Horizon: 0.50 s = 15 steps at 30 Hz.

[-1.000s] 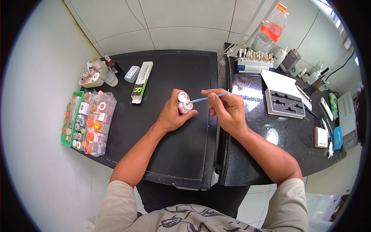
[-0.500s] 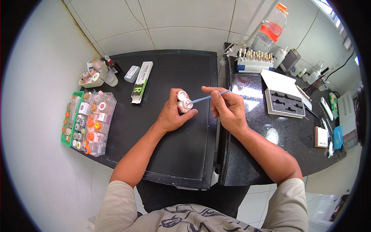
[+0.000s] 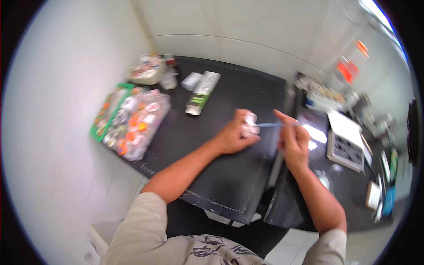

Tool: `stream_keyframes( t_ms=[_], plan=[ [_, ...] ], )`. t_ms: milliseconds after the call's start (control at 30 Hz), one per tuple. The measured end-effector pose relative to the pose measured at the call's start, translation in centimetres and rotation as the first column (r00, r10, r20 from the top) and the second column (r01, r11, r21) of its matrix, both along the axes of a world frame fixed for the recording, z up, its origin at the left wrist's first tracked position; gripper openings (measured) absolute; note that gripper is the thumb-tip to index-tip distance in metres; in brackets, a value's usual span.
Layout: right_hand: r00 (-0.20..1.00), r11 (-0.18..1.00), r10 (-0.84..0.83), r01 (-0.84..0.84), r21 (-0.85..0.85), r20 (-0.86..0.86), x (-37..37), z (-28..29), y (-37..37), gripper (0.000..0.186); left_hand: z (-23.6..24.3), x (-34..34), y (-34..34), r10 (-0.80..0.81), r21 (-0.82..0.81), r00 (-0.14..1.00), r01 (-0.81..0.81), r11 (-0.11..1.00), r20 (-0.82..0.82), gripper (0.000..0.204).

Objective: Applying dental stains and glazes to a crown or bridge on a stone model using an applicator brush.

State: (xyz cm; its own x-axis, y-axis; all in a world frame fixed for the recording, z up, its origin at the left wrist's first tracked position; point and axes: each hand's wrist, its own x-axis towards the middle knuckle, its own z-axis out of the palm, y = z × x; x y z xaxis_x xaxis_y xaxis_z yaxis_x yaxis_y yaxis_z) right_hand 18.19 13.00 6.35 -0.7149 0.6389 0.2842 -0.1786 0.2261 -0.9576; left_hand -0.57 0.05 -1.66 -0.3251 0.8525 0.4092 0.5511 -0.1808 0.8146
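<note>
Thin light-blue rod (image 3: 269, 125) runs sideways, right hand (image 3: 293, 138) toward left hand (image 3: 233, 135).
I see left hand gripping small pinkish-white jar (image 3: 250, 127) over black table (image 3: 229, 179); right hand pinches rod, tip toward jar, contact blurred.

1. My view has tilted: the black table (image 3: 225, 185) now slants and sits farther right.
2. My left hand (image 3: 233, 136) with the jar (image 3: 250, 127) and right hand (image 3: 294, 140) with the stick (image 3: 269, 125) appear farther right.
3. Everything has blurred.
</note>
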Motion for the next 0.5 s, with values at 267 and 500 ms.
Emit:
stream_keyframes(
  t_ms=[267,500],
  plan=[
    [0.968,0.959,-0.133,0.071,-0.274,-0.213,-0.1,-2.3,2.7,0.042,0.1,0.3,0.5,-0.012,0.175,1.000,0.013,0.984,-0.003,0.070],
    [0.947,0.910,-0.129,-0.005,-0.414,-0.295,-0.9,-1.9,3.2,0.040,1.4,-0.1,-0.6,-0.030,0.095,0.974,0.009,0.995,0.224,0.046]
  ],
)
